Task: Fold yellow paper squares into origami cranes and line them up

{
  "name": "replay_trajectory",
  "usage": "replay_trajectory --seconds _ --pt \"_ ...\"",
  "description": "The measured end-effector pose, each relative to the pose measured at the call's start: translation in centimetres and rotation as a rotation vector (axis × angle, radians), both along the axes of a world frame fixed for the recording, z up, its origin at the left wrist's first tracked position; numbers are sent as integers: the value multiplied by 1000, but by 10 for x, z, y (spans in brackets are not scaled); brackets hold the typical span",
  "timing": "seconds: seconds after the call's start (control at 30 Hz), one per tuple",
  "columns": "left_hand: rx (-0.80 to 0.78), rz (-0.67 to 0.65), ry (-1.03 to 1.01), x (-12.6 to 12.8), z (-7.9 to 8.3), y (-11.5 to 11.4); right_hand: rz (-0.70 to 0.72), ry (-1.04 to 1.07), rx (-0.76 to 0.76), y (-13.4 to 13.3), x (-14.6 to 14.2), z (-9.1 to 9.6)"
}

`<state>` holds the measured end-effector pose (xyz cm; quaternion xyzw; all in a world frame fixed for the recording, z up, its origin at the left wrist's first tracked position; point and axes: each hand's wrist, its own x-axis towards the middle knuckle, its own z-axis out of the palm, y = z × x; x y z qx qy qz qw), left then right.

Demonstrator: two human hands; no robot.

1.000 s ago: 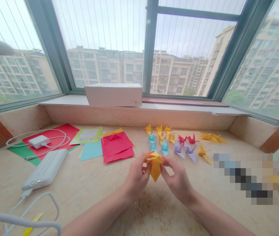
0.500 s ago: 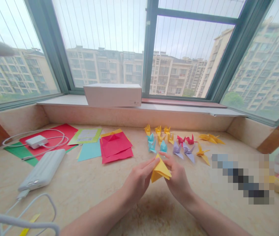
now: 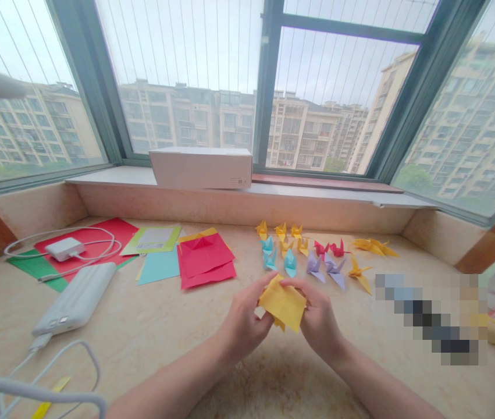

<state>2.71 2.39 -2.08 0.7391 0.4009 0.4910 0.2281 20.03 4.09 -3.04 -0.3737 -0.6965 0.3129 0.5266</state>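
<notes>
The yellow paper (image 3: 284,302) is a small folded piece, matt and bright, with a broad four-cornered face turned up toward the viewer. A deeper yellow fold pokes out beneath its lower left edge; how the layers behind it run is hidden.

One corner points away from the person, toward the window, and the opposite one points back toward the person and a little to the right. The longer diagonal seems to run between these two, with the other corners out to the left and right. The face lies at a slant.

The paper sits between the two bare hands, over the worktop (image 3: 177,326); whether it touches the surface cannot be told. The left grip (image 3: 246,309) is closed on its left side, fingers near the far corner and thumb below the lower left edge. The right grip (image 3: 319,313) holds it too, a fingertip on the upper edge and the rest against the right side, partly hidden.

Just beyond the hands stand blue folded birds (image 3: 289,263) and purple folded birds (image 3: 335,270); red paper sheets (image 3: 207,262) lie farther left.
</notes>
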Motion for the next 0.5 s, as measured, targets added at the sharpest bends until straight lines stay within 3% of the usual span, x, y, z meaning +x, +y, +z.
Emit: replay_trajectory --seconds 0.5 --pt "33 161 -100 -5 10 -5 48 -213 227 -6 -3 -3"
